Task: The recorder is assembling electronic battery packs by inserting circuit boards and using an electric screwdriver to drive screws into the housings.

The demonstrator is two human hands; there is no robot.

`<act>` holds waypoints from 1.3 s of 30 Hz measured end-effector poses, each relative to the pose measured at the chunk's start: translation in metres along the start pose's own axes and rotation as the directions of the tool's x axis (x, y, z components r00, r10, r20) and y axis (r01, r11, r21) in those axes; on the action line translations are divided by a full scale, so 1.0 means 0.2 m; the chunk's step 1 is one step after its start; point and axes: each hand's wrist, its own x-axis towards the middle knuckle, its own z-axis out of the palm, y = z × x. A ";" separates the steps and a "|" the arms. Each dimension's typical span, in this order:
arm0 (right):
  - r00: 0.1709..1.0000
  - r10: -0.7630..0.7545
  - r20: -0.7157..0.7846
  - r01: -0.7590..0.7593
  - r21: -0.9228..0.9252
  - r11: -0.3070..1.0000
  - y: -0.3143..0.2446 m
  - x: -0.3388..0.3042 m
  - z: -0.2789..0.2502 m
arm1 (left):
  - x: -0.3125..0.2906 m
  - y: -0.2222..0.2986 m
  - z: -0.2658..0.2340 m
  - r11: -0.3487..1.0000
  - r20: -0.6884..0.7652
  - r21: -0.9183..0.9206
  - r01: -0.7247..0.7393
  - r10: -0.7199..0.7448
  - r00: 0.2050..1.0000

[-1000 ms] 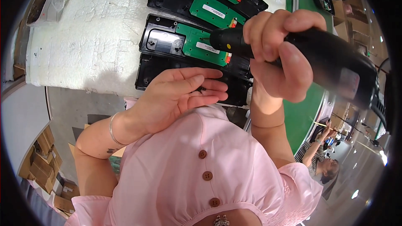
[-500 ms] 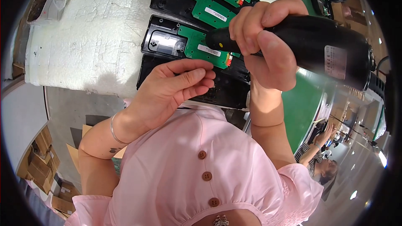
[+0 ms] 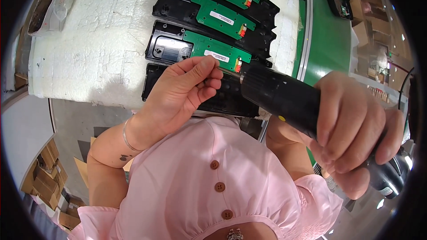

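My right hand (image 3: 351, 126) is wrapped round a black electric screwdriver (image 3: 282, 95), held tilted with its nose toward the left. Its thin metal bit (image 3: 231, 73) reaches the fingertips of my left hand (image 3: 175, 91). Thumb and fingers there are pinched together at the bit's tip; anything small between them is too hidden to name. Both hands hover over a row of black plastic panels. One panel (image 3: 171, 49), just beyond my left fingers, carries a green circuit board (image 3: 209, 44) with a white label and a red-and-white connector (image 3: 238, 65). The nearest panel (image 3: 153, 80) is partly covered by my left hand.
Two more panels with green boards (image 3: 218, 15) lie farther back on a white foam block (image 3: 98, 40). To the right runs a green work surface (image 3: 327, 40) bearing a black part (image 3: 336, 0). Cardboard boxes (image 3: 46, 182) stand on the floor at lower left.
The screwdriver has swung away from the board, down and to the right, and its bit now meets my left fingertips. My left hand has shifted slightly left and up, still pinched.
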 end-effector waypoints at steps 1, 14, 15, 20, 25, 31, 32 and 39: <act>1.000 -0.004 -0.013 0.004 -0.018 1.000 0.00 -0.01 0.00 | 0.01 0.00 0.01 1.000 0.011 0.004 0.003 -0.003 1.000; 0.985 0.159 0.070 -0.151 -0.110 0.982 0.11 0.03 -0.09 | 0.03 -0.02 0.04 0.998 0.046 0.054 0.027 -0.029 0.999; 0.986 0.154 0.059 -0.148 -0.099 0.984 0.11 0.03 -0.09 | 0.02 -0.01 0.05 0.997 0.004 0.049 0.056 -0.056 0.998; 0.986 0.156 0.058 -0.151 -0.081 0.985 0.07 0.04 -0.10 | 0.02 0.04 0.08 0.982 -0.113 -0.018 0.189 -0.190 0.975; 0.985 0.163 0.051 -0.160 -0.047 0.986 0.02 0.03 -0.07 | 0.06 0.02 0.03 0.999 0.024 0.048 0.014 -0.015 1.000; 0.997 0.073 -0.021 -0.074 -0.075 0.994 0.01 0.01 -0.03 | 0.05 0.00 0.05 0.999 0.046 0.007 0.049 -0.049 0.998; 0.995 0.063 0.073 -0.057 -0.075 0.996 0.01 0.02 -0.04 | 0.05 0.00 0.04 0.999 0.045 0.007 0.048 -0.049 0.998; 0.991 0.112 -0.077 -0.128 -0.248 0.960 0.25 0.04 -0.09 | 0.03 -0.07 0.10 0.981 0.000 -0.171 0.097 -0.098 0.995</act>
